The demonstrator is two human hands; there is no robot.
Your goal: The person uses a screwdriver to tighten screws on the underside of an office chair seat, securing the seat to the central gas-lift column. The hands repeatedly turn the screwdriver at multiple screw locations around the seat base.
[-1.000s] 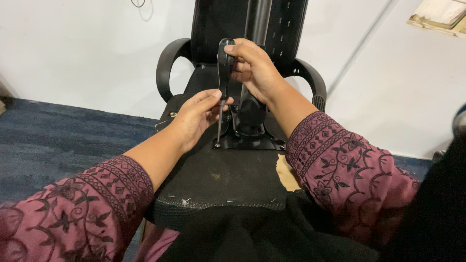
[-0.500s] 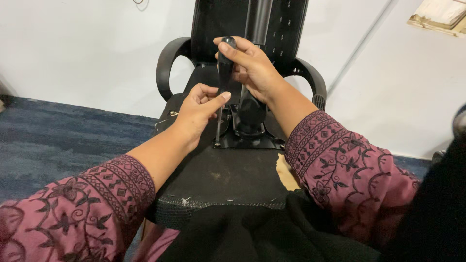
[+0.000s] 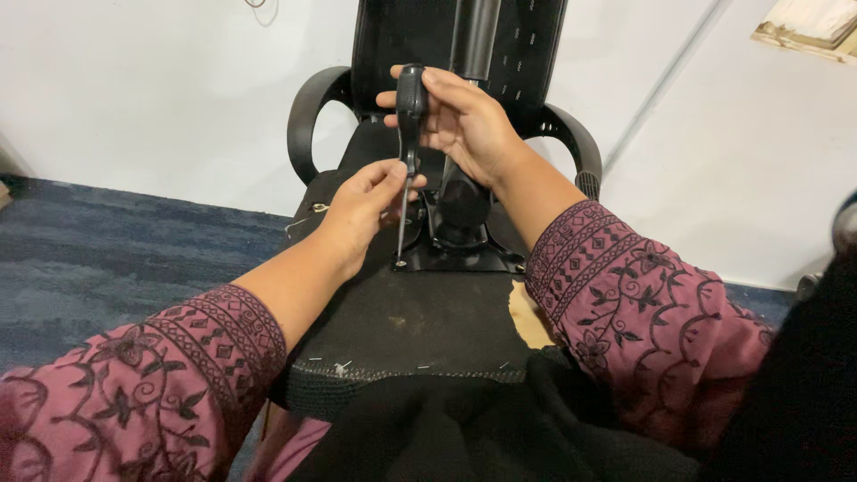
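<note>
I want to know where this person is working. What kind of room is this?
Probably an office or workroom: blue carpet, plain white wall, and an upturned office chair. The right hand holds a screwdriver, steadied by the left hand.

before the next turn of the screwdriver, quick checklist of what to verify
1. Right hand wrapped on the screwdriver handle: ok.
2. Left hand fingers steadying the shaft: ok.
3. Tip seated in the screw on the metal plate: cannot tell, too small.
4. Screwdriver close to upright: ok.
5. Upturned chair seat lying steady: cannot tell.
6. Torn edge showing foam away from the hands: ok.
</note>
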